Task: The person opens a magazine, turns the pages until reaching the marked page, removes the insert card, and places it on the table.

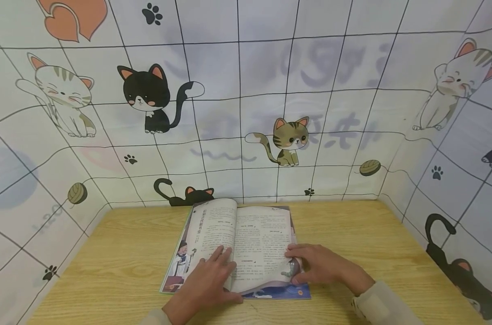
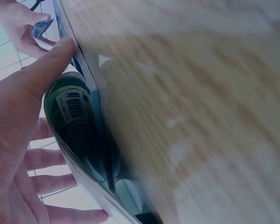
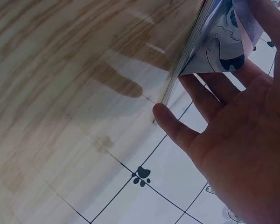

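Observation:
An open magazine [image 1: 262, 234] lies on the wooden table with printed text on both pages. My left hand [image 1: 207, 280] rests on the lower left page beside the spine, fingers spread, thumb by the bottom edge. Under its fingers, a green cover with a barcode [image 2: 72, 109] bows away from the table in the left wrist view. My right hand [image 1: 320, 264] pinches the page [image 1: 266, 271] at its lower right edge, between thumb and fingers. That page's lower edge is raised, baring a blue illustrated page [image 1: 270, 292] beneath. In the right wrist view, the lifted page [image 3: 245, 28] curls beside the fingers.
Wood-grain tabletop [image 1: 124, 253] extends on both sides of the magazine. A white wall covering [image 1: 262, 104] with grid lines and cartoon cats encloses the table at the back and both sides. Behind the magazine, its top edge comes close to the back wall.

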Action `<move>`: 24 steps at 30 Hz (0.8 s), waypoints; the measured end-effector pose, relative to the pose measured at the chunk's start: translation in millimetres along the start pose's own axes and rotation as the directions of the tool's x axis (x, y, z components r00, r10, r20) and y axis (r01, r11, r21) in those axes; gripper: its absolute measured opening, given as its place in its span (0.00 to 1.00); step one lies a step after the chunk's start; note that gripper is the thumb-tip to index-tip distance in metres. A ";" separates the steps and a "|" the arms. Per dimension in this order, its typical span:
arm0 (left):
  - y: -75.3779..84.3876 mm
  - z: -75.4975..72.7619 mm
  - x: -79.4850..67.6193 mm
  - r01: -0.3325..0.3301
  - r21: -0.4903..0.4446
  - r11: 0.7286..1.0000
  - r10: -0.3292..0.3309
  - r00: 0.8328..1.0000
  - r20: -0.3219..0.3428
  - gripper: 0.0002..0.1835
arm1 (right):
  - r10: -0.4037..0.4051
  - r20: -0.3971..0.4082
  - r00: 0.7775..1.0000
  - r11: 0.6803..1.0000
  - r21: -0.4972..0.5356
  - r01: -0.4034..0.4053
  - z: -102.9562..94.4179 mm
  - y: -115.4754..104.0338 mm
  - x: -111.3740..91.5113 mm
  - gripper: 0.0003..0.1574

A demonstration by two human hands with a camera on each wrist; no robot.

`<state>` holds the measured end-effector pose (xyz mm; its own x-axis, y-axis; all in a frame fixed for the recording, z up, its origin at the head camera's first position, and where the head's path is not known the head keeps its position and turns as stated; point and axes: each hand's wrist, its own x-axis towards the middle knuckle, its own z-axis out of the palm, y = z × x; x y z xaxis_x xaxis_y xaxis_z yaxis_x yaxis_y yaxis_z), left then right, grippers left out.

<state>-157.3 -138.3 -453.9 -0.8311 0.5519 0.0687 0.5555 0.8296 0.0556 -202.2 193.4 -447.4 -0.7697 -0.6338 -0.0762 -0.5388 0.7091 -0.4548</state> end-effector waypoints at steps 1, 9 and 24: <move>-0.3 -0.2 -0.1 0.001 -0.007 1.000 -0.001 1.000 0.002 0.43 | -0.001 0.001 1.000 1.000 0.001 0.001 -0.5 -0.3 0.2 0.47; -2.8 -2.1 0.0 -0.027 0.037 0.999 0.027 1.000 -0.008 0.35 | -0.012 -0.019 1.000 0.999 0.034 0.013 -3.0 -1.3 1.4 0.46; -5.2 -0.6 2.5 -0.251 0.062 0.966 0.257 0.955 -0.147 0.46 | 0.018 -0.186 0.982 0.988 0.156 0.012 -5.6 -7.5 -1.5 0.35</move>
<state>-162.3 -141.3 -453.4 -0.6470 0.7280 0.2266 0.7433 0.6685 -0.0254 -198.8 190.8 -438.8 -0.8295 -0.5524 0.0825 -0.4880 0.6449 -0.5882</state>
